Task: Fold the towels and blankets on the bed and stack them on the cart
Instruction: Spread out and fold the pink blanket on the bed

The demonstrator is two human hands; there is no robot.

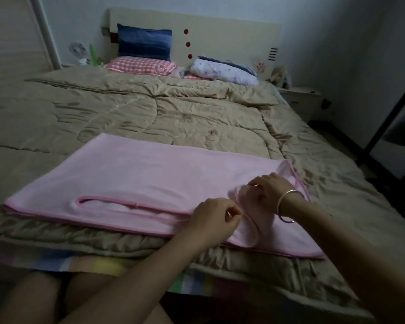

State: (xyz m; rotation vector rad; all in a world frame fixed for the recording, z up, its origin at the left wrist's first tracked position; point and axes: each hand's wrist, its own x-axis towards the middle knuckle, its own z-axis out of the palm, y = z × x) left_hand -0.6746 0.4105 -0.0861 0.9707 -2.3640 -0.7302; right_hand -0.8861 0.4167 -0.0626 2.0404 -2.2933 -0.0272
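Observation:
A pink blanket with darker pink trim lies folded flat across the near end of the bed, on the tan quilt. My left hand pinches a bunched fold of the blanket near its front edge. Just to its right, my right hand, with a silver bangle on the wrist, grips the same bunched fabric with curled fingers. Both hands sit at the blanket's right part, close together. No cart shows clearly in this view.
At the head of the bed lie a blue pillow, a pink checked pillow and a white floral bundle. A white nightstand stands at the right, and a dark frame lines the right wall.

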